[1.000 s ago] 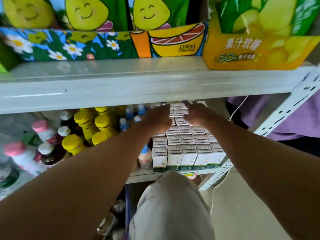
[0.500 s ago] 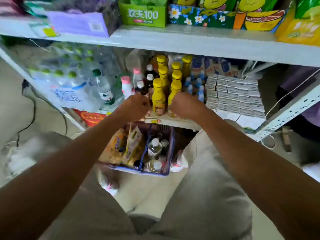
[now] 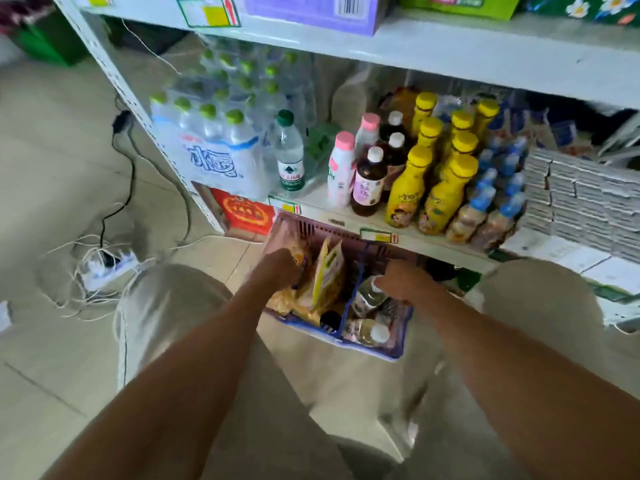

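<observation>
1. The basket (image 3: 301,228), purple with a blue rim, stands on the floor just under the lower shelf (image 3: 420,241), between the person's knees.
2. The left hand (image 3: 280,271) is inside the basket's left half, knuckles up and fingers curled down among the yellow snack packets (image 3: 327,271). The fingertips are hidden, so I cannot tell whether it holds one.
3. The right hand (image 3: 407,280) is in the right half, fingers bent over the top of a clear bottle (image 3: 369,297) lying there. Blur hides whether they close round it.
4. The print on the packets and the bottle is too smeared to read.
5. On the shelf, the shrink-wrapped water pack (image 3: 221,157) bears large blue Chinese writing beginning 水.
6. The yellow bottles (image 3: 408,188) show a cartoon figure, and the dark bottle (image 3: 369,181) has a pink label.
7. A yellow price tag (image 3: 379,235) with a red mark sits on the shelf edge.
8. A barcode shows on the purple box (image 3: 311,8) above.
</observation>
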Available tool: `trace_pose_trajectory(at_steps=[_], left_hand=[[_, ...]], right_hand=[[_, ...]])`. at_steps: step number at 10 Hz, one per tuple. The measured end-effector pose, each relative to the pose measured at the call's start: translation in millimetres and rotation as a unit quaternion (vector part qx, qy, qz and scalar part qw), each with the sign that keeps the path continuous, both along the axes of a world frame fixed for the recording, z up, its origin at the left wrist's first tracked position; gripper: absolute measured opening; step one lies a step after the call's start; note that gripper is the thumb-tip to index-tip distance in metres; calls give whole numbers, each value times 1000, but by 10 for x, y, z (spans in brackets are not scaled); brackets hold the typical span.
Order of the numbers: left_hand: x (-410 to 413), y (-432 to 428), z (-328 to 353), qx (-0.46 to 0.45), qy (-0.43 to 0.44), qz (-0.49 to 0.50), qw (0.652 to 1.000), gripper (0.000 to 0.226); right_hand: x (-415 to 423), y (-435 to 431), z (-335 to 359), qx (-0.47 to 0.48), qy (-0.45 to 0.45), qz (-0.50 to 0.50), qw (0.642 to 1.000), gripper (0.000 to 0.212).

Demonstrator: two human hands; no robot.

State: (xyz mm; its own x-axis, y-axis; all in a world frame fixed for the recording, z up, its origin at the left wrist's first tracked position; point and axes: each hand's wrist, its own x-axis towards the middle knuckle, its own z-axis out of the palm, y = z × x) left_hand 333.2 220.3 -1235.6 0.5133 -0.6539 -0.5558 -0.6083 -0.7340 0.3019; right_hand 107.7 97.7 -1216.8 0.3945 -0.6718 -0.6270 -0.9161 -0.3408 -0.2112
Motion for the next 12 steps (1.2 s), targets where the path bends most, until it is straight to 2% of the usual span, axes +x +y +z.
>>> trace_pose_trajectory(at_steps=[1, 2, 3, 4, 5, 6, 7, 8, 9, 10, 12], left_hand=[[300, -26, -419, 36, -19, 45, 998, 43], [471, -239, -653, 80, -16, 72, 994, 73], [628, -517, -896, 52, -27, 93, 994, 90], [839, -717, -1137, 22, -52, 142, 988, 98], [1014, -858, -1334, 53, 5, 177, 983, 109], [1101, -892, -1457, 56, 58, 206, 975, 103], [1121, -892, -1467, 44, 44, 229, 972, 82], [1125, -933, -1518, 59, 20, 219, 974, 76], [1145, -1029, -1571, 93, 4, 179, 979, 79], [1107, -1126, -1540, 102, 20, 167, 981, 81], [1155, -882, -1442, 46, 54, 282, 957, 56]], right_hand=[[-147, -172, -458, 43, 18, -73, 996, 50], [-321, -305, -1024, 52, 2, -173, 984, 78], [-374, -350, -1336, 50, 24, -281, 958, 93], [-358, -339, -1498, 63, 16, -306, 950, 96], [-368, -401, -1707, 87, -8, -357, 930, 86], [-408, -493, -1882, 88, -63, -423, 900, 56], [-314, -538, -1972, 45, -85, -479, 872, 52], [-207, -465, -2018, 16, -61, -500, 864, 70], [-228, -325, -1994, 29, -35, -476, 878, 81], [-335, -120, -1960, 37, -9, -462, 886, 65], [-412, 160, -1833, 30, 60, -367, 928, 41]])
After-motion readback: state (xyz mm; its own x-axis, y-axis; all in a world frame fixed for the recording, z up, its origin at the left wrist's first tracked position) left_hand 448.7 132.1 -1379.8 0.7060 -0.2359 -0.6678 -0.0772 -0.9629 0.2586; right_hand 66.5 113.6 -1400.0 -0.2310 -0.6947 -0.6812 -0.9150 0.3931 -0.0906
